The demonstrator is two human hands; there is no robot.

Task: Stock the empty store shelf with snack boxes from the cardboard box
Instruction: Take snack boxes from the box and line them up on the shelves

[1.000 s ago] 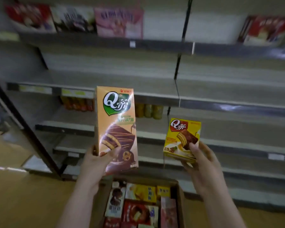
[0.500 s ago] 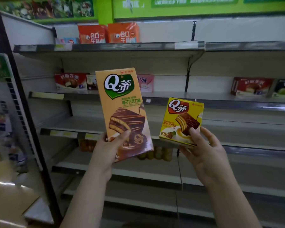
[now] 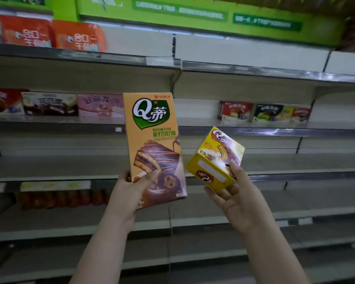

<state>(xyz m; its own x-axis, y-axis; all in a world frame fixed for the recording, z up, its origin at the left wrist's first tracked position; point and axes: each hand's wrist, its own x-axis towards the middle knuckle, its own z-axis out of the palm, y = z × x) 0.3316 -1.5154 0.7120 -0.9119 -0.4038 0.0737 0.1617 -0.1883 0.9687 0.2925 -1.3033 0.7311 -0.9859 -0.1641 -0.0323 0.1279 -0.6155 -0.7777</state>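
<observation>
Left hand [image 3: 129, 189] clamps tall orange box [image 3: 154, 144] upright; right hand [image 3: 237, 193] fingers pinch tilted yellow box [image 3: 215, 160]. Best levels yellow box first, then seats both on bare shelf [image 3: 275, 158] at 3 o'clock.

A tall orange snack box [image 3: 152, 138] stands nearly upright in the air, leaning a little to the left, its front facing me: a green badge with white lettering up top, a chocolate-coated cake pictured lower down. It is gripped at its lower left corner by the left hand [image 3: 129, 191], thumb across the front. Just beside it to the right, not touching, a small yellow snack box [image 3: 214, 160] is tipped back so one long side and its front both show, with a red logo and a sliced cake picture. The right hand [image 3: 238, 199] holds it from below, thumb on its front. Both boxes hang in front of the bare grey store shelf [image 3: 275, 160].
</observation>
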